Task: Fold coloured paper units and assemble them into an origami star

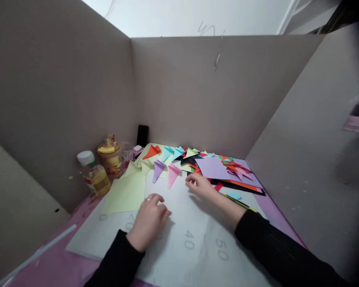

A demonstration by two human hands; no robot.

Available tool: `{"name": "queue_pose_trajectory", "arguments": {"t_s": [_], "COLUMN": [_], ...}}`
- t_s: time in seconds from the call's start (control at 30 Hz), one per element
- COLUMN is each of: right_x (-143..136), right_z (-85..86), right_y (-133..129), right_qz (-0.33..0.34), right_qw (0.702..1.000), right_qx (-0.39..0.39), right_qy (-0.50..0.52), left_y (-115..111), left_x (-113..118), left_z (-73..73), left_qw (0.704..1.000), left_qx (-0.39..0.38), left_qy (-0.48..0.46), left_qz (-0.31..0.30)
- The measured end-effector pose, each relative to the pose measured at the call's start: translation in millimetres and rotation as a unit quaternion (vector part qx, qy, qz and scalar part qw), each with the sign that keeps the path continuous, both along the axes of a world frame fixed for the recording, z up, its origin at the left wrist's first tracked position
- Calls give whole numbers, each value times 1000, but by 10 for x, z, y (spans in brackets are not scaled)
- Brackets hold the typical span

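Note:
My left hand hovers over or rests on the white board, its fingers bent and apart, with nothing seen between them. My right hand is farther forward, its fingers curled together. A small dark piece shows beside its fingertips; whether they grip it I cannot make out. Left of it lie a folded pink paper piece and a folded purple paper piece. Behind them are an orange folded piece and light-blue folded pieces. A pale green sheet lies beyond my left hand.
A lilac sheet and coloured paper scraps pile up at the back right, beside a yellow-black tool. At left stand a bottle of yellow liquid, a brown cup and a black phone-like object. Grey panels enclose the table.

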State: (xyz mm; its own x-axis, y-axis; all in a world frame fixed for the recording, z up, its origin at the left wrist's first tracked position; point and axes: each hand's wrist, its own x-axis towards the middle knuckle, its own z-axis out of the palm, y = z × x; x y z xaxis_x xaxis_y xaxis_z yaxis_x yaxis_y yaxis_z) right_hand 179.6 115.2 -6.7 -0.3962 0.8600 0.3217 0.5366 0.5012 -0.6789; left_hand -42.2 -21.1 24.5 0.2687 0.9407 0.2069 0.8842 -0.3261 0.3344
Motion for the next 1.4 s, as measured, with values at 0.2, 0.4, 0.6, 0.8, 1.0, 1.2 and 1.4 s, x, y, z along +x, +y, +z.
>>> {"name": "queue_pose_trajectory", "arguments": {"t_s": [0.2,0.4,0.6,0.8,1.0,1.2,1.4], "right_x": [-82,-103,-101,-89,-32,-38,81], "right_z": [-278,-311,-379,-315,-178,-218,-327], "right_y": [-922,-970,-942,-911,-971,-943,-799], "right_qz": [161,127,116,120,81,32,-75], "right_qw": [984,989,991,945,881,906,957], "right_qx": [60,75,62,-114,-229,-242,-77], "right_qy": [-39,-11,17,280,407,345,268], "left_y": [-325,-307,-509,-460,-41,193,357], "left_x": [-546,-739,-514,-92,128,21,-138], "left_z": [-164,-274,-107,88,-62,-131,-223], "left_qw": [985,978,984,896,787,786,772], "left_qx": [-23,-40,154,123,-88,-142,-168], "left_qy": [117,141,-19,-412,-607,-598,-609], "left_qz": [123,151,86,114,64,71,69]}}
